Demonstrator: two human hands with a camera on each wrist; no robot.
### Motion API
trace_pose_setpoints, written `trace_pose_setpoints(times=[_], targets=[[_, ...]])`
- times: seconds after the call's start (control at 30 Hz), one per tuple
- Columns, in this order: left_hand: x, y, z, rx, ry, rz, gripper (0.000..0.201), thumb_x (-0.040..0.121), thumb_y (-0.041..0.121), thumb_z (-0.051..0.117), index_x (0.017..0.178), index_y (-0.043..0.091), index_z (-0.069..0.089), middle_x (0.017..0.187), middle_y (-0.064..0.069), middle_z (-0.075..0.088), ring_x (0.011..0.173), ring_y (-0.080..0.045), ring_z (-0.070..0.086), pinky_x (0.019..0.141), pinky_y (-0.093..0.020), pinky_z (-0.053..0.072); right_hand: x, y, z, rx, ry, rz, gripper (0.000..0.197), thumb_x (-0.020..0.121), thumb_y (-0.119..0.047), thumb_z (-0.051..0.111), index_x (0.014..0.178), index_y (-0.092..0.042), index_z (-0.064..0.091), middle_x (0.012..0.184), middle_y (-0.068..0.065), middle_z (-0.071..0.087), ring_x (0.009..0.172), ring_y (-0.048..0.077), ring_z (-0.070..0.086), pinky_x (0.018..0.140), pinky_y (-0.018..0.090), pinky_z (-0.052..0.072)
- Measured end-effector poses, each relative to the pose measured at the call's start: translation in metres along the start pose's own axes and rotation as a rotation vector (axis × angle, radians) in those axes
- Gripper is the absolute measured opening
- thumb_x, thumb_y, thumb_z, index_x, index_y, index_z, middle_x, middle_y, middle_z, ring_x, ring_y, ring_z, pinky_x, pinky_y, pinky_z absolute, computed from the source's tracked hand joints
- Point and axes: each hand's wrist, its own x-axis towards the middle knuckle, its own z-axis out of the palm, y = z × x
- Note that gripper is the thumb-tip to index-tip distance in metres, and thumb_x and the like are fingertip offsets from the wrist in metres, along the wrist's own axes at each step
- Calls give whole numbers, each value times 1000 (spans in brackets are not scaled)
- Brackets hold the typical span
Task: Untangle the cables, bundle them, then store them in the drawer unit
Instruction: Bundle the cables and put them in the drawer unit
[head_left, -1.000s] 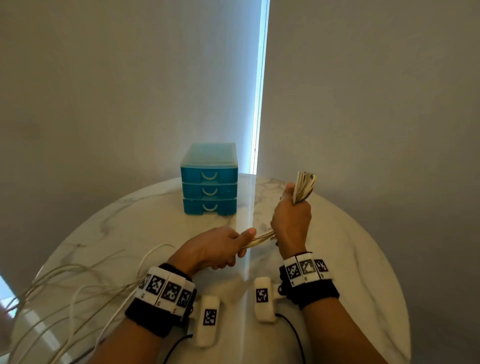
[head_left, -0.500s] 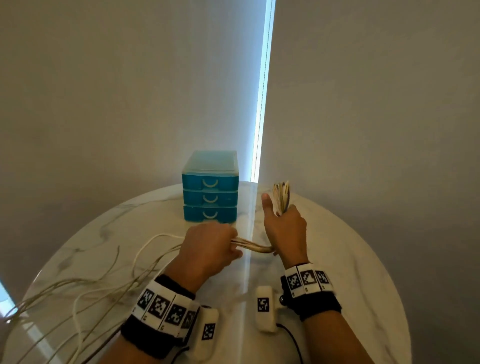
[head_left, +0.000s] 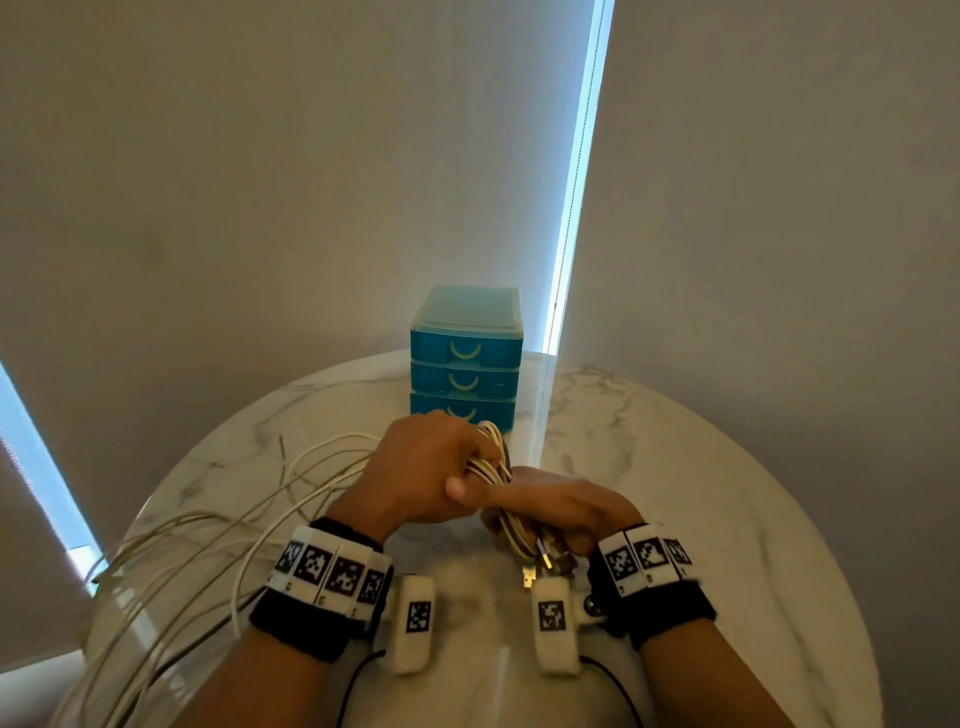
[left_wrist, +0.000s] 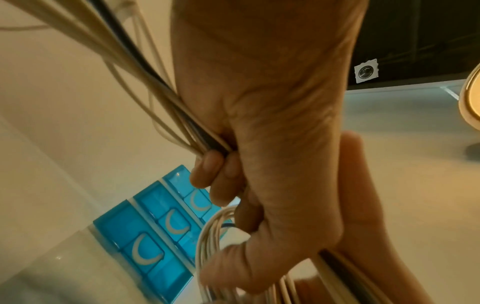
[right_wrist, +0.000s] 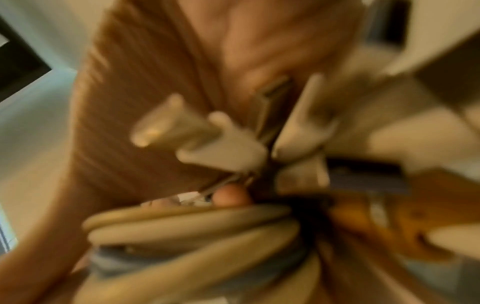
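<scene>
Pale cream cables (head_left: 488, 462): coil fisted in left hand (head_left: 421, 473) and right hand (head_left: 561, 512), both just before blue plastic three-drawer unit (head_left: 465, 358); loose lengths trail left across surface (head_left: 701, 493).

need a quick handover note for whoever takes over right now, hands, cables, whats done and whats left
Left hand: grips the cables where they feed into the bundle.
Right hand: holds the bundle, plugs sticking out toward the wrist.
Loose cable lengths trail off the table's left edge.
Drawer unit: at the table's far side, all three drawers shut.
Done: cables gathered, part wound.
Left: wind the rest, open a drawer, store the bundle.
</scene>
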Motion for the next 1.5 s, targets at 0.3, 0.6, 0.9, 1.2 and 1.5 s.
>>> trace_pose_setpoints(times=[0.3,0.6,0.9,1.2,1.5], targets=[[0,-12,4,-68,85,-43,25,83,53,85,103,41,76,92,19,71,78,-5,61,72,-17,43,-14,-3,-8,-150,84,45,46,65,-43,88,96,-11,73,89,14,70,81,26,67,81,41,60],[2,-12,-1,-95,337,-64,56,76,37,95,118,30,59,122,5,55,83,-8,54,67,-5,35,-21,-16,2,-106,146,37,18,64,-22,69,77,-14,59,69,9,55,59,20,49,60,32,44],[6,-20,0,36,177,-174,35,91,68,70,100,34,74,82,14,70,69,-6,56,68,-17,43,-15,-23,23,-182,135,37,27,69,-20,66,95,-14,67,85,10,64,78,25,60,77,39,54],[8,-17,-1,4,166,-94,23,103,45,66,91,26,71,78,11,61,67,-10,56,62,-13,30,-9,-24,26,-380,240,-47,15,93,-17,70,104,-20,59,90,0,60,81,13,58,71,26,48],[3,-19,-7,11,186,-72,23,98,37,71,78,32,61,67,15,54,57,-6,51,60,-18,35,-15,-22,39,-67,50,-254,16,103,-26,69,111,-12,69,89,2,80,64,13,66,69,28,58]])
